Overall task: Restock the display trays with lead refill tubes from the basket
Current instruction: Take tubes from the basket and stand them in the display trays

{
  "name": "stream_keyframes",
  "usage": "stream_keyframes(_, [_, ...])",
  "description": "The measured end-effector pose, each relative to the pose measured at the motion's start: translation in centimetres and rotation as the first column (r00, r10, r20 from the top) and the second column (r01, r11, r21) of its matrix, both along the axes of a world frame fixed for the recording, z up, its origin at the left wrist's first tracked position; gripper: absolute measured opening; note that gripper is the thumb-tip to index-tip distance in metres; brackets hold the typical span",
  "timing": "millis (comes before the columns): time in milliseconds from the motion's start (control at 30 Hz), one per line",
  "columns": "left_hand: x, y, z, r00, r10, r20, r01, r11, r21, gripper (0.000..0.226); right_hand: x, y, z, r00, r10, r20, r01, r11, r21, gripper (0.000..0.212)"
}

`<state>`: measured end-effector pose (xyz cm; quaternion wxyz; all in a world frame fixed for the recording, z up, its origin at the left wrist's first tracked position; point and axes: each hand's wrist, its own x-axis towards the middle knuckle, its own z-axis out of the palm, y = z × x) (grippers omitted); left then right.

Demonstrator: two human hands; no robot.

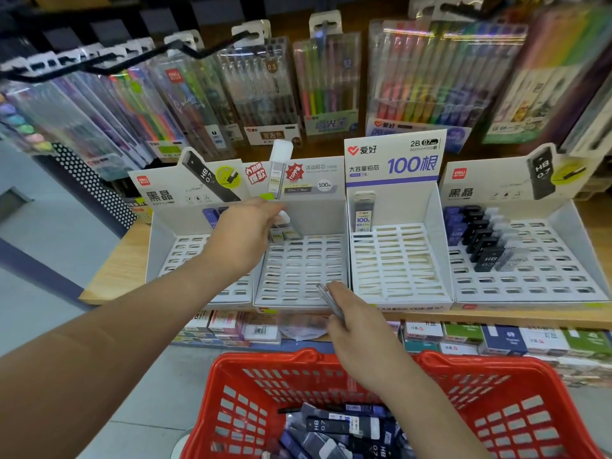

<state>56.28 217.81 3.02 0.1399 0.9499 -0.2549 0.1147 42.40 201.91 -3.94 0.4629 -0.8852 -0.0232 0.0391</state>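
Four white slotted display trays stand side by side on a wooden shelf. My left hand [246, 231] reaches over the second tray [299, 270] and grips a clear lead refill tube [283, 226] at that tray's back row. My right hand [351, 321] hovers at the second tray's front edge, pinching a thin clear tube [326, 299]. The third tray [397, 260] holds one tube [363, 212] at its back left. The fourth tray [530, 260] has several dark and clear tubes in its left columns. A red basket [496, 392] below holds several dark HB 0.7 tubes [337, 425].
The first tray [185, 246] lies partly under my left arm, with a blue tube at its back. Pen packs hang on black hooks [192, 51] behind the trays. Boxed stationery [463, 339] fills the shelf below. Grey floor lies to the left.
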Motion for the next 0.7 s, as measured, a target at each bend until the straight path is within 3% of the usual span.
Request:
stream_keyframes(133, [0.5, -0.5, 0.5, 0.998, 0.07, 0.004, -0.069, 0.994, -0.082, 0.016, -0.2, 0.0, 0.3, 1.0, -0.001, -0.006, 0.001, 1.0, 0.009, 0.042])
stream_keyframes(333, [1.6, -1.0, 0.5, 0.987, -0.061, 0.151, 0.069, 0.997, -0.044, 0.02, 0.0, 0.0, -0.2, 1.0, -0.014, -0.008, 0.015, 0.999, 0.043, 0.045])
stream_keyframes(533, [1.3, -1.0, -0.3, 0.97, -0.111, 0.215, 0.067, 0.977, 0.202, 0.045, -0.1, -0.2, -0.3, 0.998, -0.022, -0.055, 0.025, 0.998, 0.057, 0.048])
stream_keyframes(633, [1.2, -1.0, -0.4, 0.972, -0.107, 0.209, 0.053, 0.967, 0.248, 0.043, 0.2, -0.2, 0.2, 0.989, -0.086, -0.117, 0.113, 0.962, 0.247, 0.042])
stream_keyframes(700, [0.8, -1.1, -0.3, 0.984, -0.071, 0.162, 0.043, 0.984, 0.172, 0.038, 0.3, -0.3, 1.1, 0.968, -0.132, -0.213, 0.223, 0.84, 0.494, 0.035])
